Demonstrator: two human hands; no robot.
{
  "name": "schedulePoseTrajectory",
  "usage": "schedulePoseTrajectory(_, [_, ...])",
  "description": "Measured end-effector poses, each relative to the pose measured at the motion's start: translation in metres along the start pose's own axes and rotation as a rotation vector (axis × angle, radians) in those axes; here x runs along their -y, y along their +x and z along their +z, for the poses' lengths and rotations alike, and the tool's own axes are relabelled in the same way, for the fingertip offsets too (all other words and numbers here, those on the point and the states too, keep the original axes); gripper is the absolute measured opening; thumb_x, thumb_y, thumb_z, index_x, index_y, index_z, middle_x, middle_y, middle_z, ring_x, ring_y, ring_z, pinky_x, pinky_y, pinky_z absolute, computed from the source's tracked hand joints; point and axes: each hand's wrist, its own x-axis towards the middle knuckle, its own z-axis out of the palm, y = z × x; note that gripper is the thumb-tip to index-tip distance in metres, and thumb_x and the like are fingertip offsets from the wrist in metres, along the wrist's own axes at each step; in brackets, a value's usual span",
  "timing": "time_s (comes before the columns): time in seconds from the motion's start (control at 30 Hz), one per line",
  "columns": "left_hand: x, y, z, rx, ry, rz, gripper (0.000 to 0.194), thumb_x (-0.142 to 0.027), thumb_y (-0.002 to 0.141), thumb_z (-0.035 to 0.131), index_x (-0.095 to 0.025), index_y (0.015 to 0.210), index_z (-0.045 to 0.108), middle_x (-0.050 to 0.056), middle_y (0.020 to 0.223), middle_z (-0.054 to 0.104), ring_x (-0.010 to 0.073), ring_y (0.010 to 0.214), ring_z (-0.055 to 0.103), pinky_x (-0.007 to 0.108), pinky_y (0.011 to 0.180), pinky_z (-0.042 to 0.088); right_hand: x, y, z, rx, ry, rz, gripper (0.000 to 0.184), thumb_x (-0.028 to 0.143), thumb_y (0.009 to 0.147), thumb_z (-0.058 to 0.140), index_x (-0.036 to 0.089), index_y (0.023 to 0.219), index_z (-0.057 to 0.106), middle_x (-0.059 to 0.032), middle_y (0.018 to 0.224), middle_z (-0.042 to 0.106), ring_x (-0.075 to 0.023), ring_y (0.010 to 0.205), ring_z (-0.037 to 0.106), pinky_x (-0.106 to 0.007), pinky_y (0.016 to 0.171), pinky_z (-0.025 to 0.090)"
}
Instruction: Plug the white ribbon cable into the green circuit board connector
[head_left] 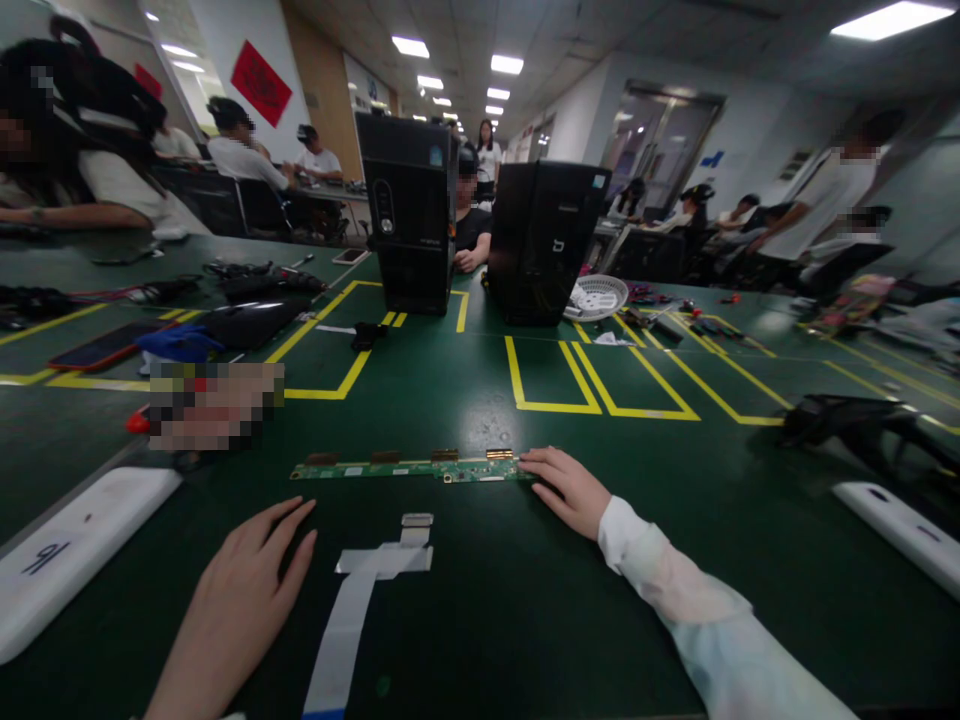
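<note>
A long, narrow green circuit board [405, 469] lies crosswise on the green table, with copper-coloured flexible tabs along its far edge. The fingers of my right hand [568, 492] are stretched over its right end and touch it, thumb apart on the near side. Just short of the board's left end is my left hand [251, 575], fingers extended, holding nothing. Between my forearms lies a white flat ribbon cable [346, 630] with a crosswise strip and a connector at its far end; its near end is blue.
Two black computer towers [411, 215] stand beyond the board. White long cases lie left [82, 550] and right [904, 530]. At right is a black curved object [847, 430]; farther off, a white basket [598, 296]. Yellow tape [559, 407] marks the table. Several people sit around.
</note>
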Motion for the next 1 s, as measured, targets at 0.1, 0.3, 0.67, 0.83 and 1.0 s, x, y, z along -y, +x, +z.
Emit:
schedulePoseTrajectory(0.1, [0.002,0.001,0.000,-0.002,-0.014,-0.009,0.062,-0.056,0.092,0.033,-0.016,0.131,0.059,0.016,0.131,0.059,0.0333,0.120,0.056,0.054,0.100,0.048,0.005,0.002,0.003,0.033,-0.016,-0.010,0.035,0.031,0.100,0.038,0.017,0.125,0.058,-0.0155,0.127,0.060,-0.0261,0.120,0.056,-0.053,0.105,0.045])
schedulePoseTrajectory(0.3, [-0.008,-0.005,0.001,-0.031,-0.210,0.133,0.047,-0.048,0.094,0.042,-0.028,0.134,0.056,0.007,0.138,0.056,0.0268,0.126,0.054,0.049,0.104,0.049,0.010,0.005,-0.002,0.080,-0.069,-0.002,0.036,0.031,0.100,0.041,0.015,0.127,0.058,-0.0173,0.128,0.059,-0.0276,0.120,0.055,-0.054,0.103,0.045])
schedulePoseTrajectory(0.67, [-0.087,-0.007,-0.007,0.221,-0.171,0.493,0.051,-0.041,0.096,0.046,-0.038,0.146,0.039,-0.002,0.151,0.048,0.0230,0.135,0.049,0.045,0.107,0.048,0.010,0.002,0.003,0.072,-0.098,-0.001,0.036,0.031,0.098,0.045,0.019,0.129,0.060,-0.0152,0.131,0.056,-0.0272,0.121,0.052,-0.050,0.103,0.045])
schedulePoseTrajectory(0.83, [-0.108,-0.004,-0.012,0.304,-0.126,0.558,0.052,-0.044,0.097,0.043,-0.032,0.147,0.040,0.002,0.152,0.046,0.0252,0.134,0.050,0.046,0.104,0.050,0.011,0.001,0.004,0.091,-0.113,0.007,0.038,0.033,0.097,0.047,0.018,0.131,0.058,-0.0159,0.132,0.055,-0.0276,0.123,0.051,-0.050,0.104,0.045])
schedulePoseTrajectory(1.0, [-0.144,0.008,-0.018,0.353,-0.125,0.684,0.052,-0.042,0.095,0.048,-0.024,0.144,0.045,0.007,0.150,0.048,0.0256,0.135,0.048,0.045,0.107,0.047,0.014,0.000,0.005,0.106,-0.127,0.028,0.040,0.034,0.097,0.047,0.018,0.133,0.056,-0.0166,0.135,0.053,-0.0283,0.126,0.049,-0.050,0.104,0.045])
